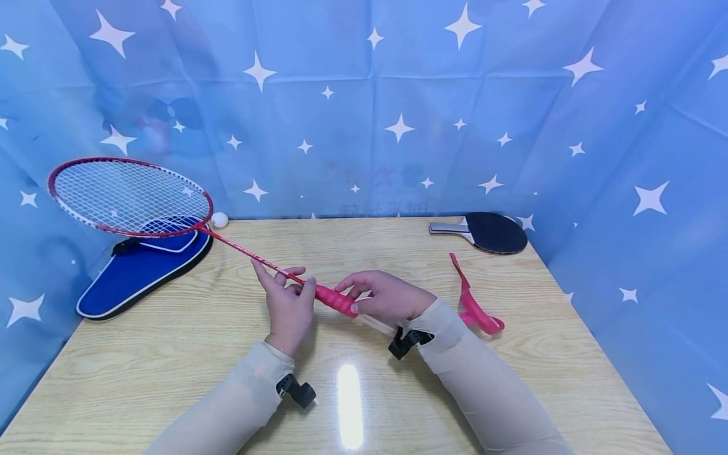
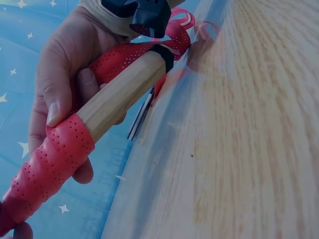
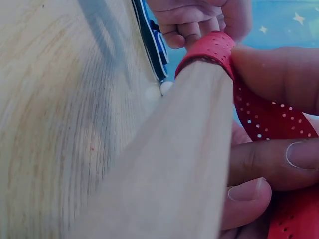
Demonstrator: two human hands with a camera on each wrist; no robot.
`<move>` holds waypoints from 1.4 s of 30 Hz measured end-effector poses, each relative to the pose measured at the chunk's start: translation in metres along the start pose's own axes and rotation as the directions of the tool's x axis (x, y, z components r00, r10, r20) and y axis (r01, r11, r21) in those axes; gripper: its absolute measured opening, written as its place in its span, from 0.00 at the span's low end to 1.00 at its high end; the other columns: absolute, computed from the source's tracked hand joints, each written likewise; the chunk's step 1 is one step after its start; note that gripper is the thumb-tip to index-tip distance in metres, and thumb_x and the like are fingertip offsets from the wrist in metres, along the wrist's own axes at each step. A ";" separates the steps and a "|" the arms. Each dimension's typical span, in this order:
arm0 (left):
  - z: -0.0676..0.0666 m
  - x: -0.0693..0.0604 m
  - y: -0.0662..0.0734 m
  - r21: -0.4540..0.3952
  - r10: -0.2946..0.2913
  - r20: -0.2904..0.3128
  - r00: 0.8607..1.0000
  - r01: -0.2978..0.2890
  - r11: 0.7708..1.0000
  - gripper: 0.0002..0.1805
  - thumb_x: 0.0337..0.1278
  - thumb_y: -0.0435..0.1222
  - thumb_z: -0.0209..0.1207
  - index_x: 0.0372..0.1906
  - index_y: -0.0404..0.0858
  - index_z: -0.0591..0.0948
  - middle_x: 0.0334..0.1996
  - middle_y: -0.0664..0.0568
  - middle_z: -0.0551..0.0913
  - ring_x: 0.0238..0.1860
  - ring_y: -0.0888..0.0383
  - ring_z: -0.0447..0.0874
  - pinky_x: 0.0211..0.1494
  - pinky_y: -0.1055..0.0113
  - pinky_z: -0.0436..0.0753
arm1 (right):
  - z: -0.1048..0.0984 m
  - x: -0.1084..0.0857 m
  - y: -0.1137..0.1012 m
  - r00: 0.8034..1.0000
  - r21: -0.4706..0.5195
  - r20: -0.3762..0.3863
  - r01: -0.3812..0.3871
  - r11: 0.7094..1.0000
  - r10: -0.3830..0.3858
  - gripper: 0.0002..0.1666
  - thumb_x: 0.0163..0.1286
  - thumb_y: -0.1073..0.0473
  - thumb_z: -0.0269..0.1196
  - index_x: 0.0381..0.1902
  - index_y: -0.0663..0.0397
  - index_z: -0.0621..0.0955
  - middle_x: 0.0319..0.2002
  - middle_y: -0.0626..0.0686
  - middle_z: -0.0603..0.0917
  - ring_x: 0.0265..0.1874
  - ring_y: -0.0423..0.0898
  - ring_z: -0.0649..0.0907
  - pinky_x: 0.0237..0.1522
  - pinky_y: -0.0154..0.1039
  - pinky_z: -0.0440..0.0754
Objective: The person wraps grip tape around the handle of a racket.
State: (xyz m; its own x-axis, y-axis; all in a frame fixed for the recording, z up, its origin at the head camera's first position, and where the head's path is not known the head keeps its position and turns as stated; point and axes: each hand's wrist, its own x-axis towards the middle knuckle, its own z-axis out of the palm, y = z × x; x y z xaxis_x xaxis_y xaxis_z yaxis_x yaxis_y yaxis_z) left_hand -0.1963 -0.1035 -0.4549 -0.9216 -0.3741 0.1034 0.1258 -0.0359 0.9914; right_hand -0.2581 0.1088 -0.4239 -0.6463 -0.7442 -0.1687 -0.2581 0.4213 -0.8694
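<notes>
A red badminton racket (image 1: 232, 244) is held at a slant above the table, its strung head toward the far left. My left hand (image 1: 289, 311) pinches it between thumb and fingers where the shaft meets the handle. Perforated red grip tape (image 2: 55, 154) is wound round the upper handle; the lower part is bare wood (image 2: 124, 92), ending in a black band. My right hand (image 1: 395, 297) pinches the tape at the edge of the winding, thumb pressing it, as the right wrist view shows. The loose tape (image 1: 480, 315) trails past the right forearm onto the table.
A blue paddle case (image 1: 133, 278) lies at the left under the racket head, with a white ball (image 1: 219, 219) beside it. At the back right lies a black table tennis paddle (image 1: 495, 232). Starry blue cloth (image 1: 364, 145) stands behind the wooden table (image 1: 188, 354).
</notes>
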 end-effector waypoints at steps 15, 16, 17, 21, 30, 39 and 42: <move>0.002 -0.001 0.001 -0.057 0.023 -0.026 0.999 -0.024 0.998 0.66 0.67 0.26 0.62 0.83 0.57 0.22 0.54 0.49 0.79 0.28 0.53 0.79 0.33 0.73 0.80 | -0.003 0.000 0.005 1.000 0.087 -0.004 -0.031 0.996 0.031 0.28 0.71 0.67 0.60 0.68 0.46 0.82 0.48 0.48 0.90 0.53 0.48 0.84 0.63 0.50 0.78; 0.002 -0.001 0.001 -0.059 0.025 -0.026 0.999 -0.026 0.998 0.66 0.67 0.26 0.62 0.83 0.58 0.22 0.54 0.49 0.79 0.28 0.53 0.78 0.32 0.73 0.79 | -0.003 0.000 0.005 0.999 0.095 -0.003 -0.033 0.995 0.033 0.29 0.71 0.67 0.59 0.68 0.47 0.82 0.49 0.49 0.90 0.52 0.49 0.85 0.62 0.49 0.78; 0.002 -0.001 0.001 -0.061 0.025 -0.025 0.999 -0.026 0.998 0.66 0.67 0.26 0.62 0.83 0.58 0.22 0.54 0.49 0.79 0.28 0.53 0.78 0.32 0.73 0.79 | -0.003 0.000 0.005 0.999 0.096 -0.005 -0.034 0.995 0.035 0.29 0.72 0.67 0.58 0.68 0.47 0.82 0.49 0.49 0.90 0.52 0.48 0.85 0.61 0.49 0.79; 0.002 -0.001 0.000 -0.064 0.023 -0.022 0.999 -0.025 0.998 0.66 0.66 0.26 0.62 0.83 0.59 0.22 0.54 0.49 0.80 0.29 0.52 0.79 0.33 0.72 0.80 | -0.002 0.000 0.005 0.999 0.079 -0.010 -0.036 0.996 0.037 0.26 0.73 0.66 0.60 0.66 0.46 0.83 0.48 0.49 0.90 0.51 0.49 0.85 0.59 0.48 0.79; 0.001 0.000 -0.001 -0.030 -0.019 -0.016 1.000 0.018 0.999 0.69 0.67 0.31 0.67 0.83 0.61 0.22 0.53 0.49 0.80 0.36 0.50 0.84 0.42 0.69 0.88 | 0.000 0.001 0.003 0.999 0.038 -0.032 -0.027 0.999 0.028 0.23 0.70 0.67 0.66 0.60 0.44 0.84 0.43 0.51 0.88 0.51 0.52 0.82 0.56 0.49 0.77; 0.000 0.001 -0.002 -0.048 0.000 -0.018 1.000 -0.001 0.999 0.67 0.67 0.27 0.64 0.83 0.56 0.21 0.54 0.49 0.79 0.31 0.52 0.83 0.38 0.72 0.85 | -0.002 0.000 0.000 0.998 0.102 -0.015 -0.051 0.993 0.053 0.27 0.70 0.69 0.61 0.63 0.44 0.85 0.45 0.51 0.90 0.48 0.51 0.85 0.55 0.45 0.80; 0.000 0.001 -0.002 -0.059 0.004 -0.019 1.000 -0.006 0.998 0.67 0.66 0.26 0.63 0.83 0.57 0.21 0.53 0.49 0.79 0.30 0.52 0.83 0.36 0.72 0.84 | -0.003 -0.001 0.000 0.998 0.126 -0.005 -0.055 0.991 0.056 0.28 0.70 0.69 0.59 0.65 0.45 0.84 0.46 0.51 0.91 0.47 0.50 0.86 0.56 0.44 0.80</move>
State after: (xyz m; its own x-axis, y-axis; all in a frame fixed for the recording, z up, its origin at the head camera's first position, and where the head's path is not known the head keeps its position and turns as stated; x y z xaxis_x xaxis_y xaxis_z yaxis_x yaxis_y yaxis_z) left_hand -0.1972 -0.1036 -0.4571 -0.9138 -0.3920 0.1063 0.1523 -0.0881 0.9844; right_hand -0.2594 0.1109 -0.4226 -0.6637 -0.7164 -0.2150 -0.1296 0.3932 -0.9103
